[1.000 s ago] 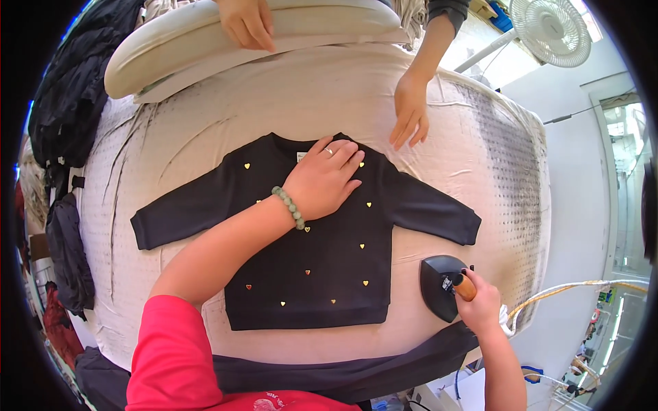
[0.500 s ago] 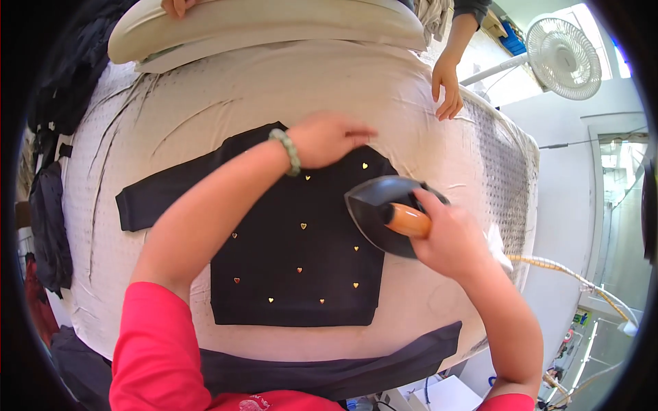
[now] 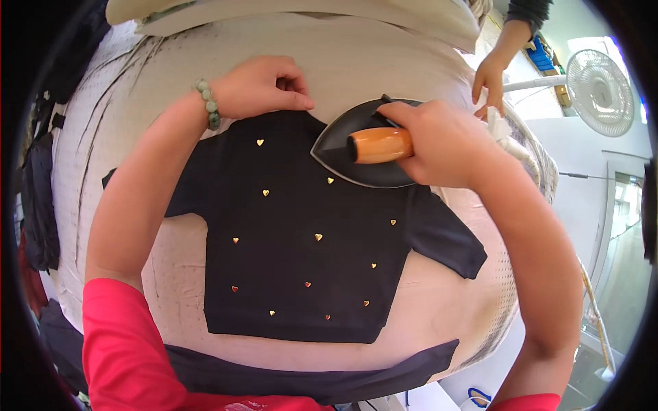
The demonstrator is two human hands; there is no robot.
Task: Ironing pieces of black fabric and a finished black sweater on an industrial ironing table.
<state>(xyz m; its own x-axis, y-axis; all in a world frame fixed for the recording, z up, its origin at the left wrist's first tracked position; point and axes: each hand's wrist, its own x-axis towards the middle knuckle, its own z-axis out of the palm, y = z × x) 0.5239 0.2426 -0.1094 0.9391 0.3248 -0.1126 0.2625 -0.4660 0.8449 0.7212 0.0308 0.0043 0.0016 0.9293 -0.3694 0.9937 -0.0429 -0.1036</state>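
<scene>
A black long-sleeved sweater [image 3: 288, 260] dotted with small gold heart studs lies flat on the pale padded ironing table [image 3: 384, 65]. My right hand [image 3: 449, 147] is closed around the orange handle of a dark iron [image 3: 343, 140]. The iron's pointed tip faces left, and its body covers the right shoulder and part of the neckline. At the neckline's left edge, my left hand [image 3: 260, 89] has its fingers curled down and closed on the cloth; their tips are partly hidden. A beaded green bracelet [image 3: 208, 104] circles my left wrist. My left forearm covers part of the left sleeve.
Across the table, another person's hand [image 3: 490, 79] hangs by the far right edge. A padded pressing board [image 3: 288, 15] stands at the far side. Dark cloth [image 3: 308, 377] lies along the near edge. A white fan [image 3: 598, 92] and the iron's cord [image 3: 596, 308] are at right.
The iron has gone up and left onto the shoulder by the neckline. My left hand has moved left and its fingers have closed. The right sleeve now shows spread out.
</scene>
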